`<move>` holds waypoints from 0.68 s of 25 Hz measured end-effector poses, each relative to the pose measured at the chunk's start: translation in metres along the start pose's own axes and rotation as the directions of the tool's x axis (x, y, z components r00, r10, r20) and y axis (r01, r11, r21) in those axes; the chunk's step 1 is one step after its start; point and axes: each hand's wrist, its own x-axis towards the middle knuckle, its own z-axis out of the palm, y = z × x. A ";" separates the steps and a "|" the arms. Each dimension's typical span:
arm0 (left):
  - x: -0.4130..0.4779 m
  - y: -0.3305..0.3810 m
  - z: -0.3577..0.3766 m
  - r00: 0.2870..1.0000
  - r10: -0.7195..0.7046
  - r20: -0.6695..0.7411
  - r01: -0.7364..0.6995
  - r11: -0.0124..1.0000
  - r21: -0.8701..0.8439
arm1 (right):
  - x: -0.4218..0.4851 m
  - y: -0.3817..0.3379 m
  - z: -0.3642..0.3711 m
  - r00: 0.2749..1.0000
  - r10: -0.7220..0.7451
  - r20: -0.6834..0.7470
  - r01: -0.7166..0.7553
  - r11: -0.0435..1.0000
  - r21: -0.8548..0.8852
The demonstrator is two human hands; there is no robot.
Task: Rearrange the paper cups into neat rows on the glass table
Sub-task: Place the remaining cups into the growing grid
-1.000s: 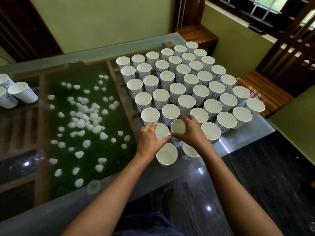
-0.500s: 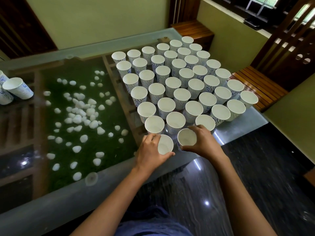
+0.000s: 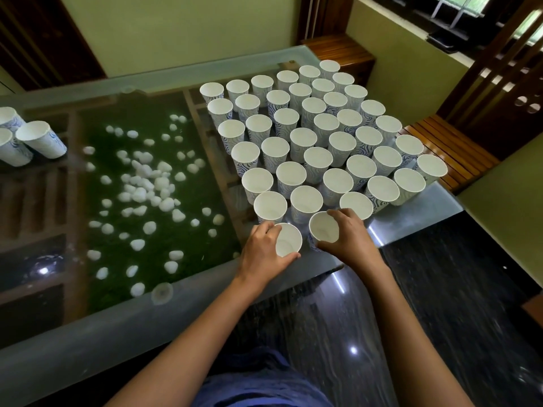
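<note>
So both hands are down in the lower middle of the frame, each on one paper cup at the near edge of the glass table (image 3: 147, 315). The left hand (image 3: 261, 251) has its fingers curled round the left side of the left cup (image 3: 289, 240), and the right hand (image 3: 349, 242) wraps the right cup (image 3: 323, 227) from its right side, with fingertips over the far rim. My guess is they're gripped by the walls like that so they can be slid upright into line without tipping (paper cups are light, they'd topple easily). These two start a new front row just beside the big block of cups (image 3: 317, 160), which fills the centre right in diagonal rows, rims nearly touching. A few spare cups (image 3: 38, 139) sit well apart at the upper left, so I'd say the job isn't finished. White pebbles (image 3: 147, 183) show under the glass. Compared to a second ago, the hands have dropped back from the row ahead onto these two nearest cups. Half a second ago the grip looked the same as now.
</note>
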 end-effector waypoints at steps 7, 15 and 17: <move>-0.016 -0.029 -0.031 0.996 -0.023 -0.082 0.021 0.999 -0.025 | -0.019 -0.062 0.014 0.982 -0.188 -0.021 0.189 0.980 0.069; -0.117 -0.164 -0.157 0.859 -0.393 -0.329 0.371 0.919 -0.130 | -0.034 -0.217 0.112 0.873 -0.450 0.189 0.412 0.887 0.210; -0.151 -0.211 -0.198 0.780 -0.475 -0.407 0.449 0.878 -0.166 | -0.040 -0.273 0.151 0.825 -0.505 0.252 0.447 0.857 0.256</move>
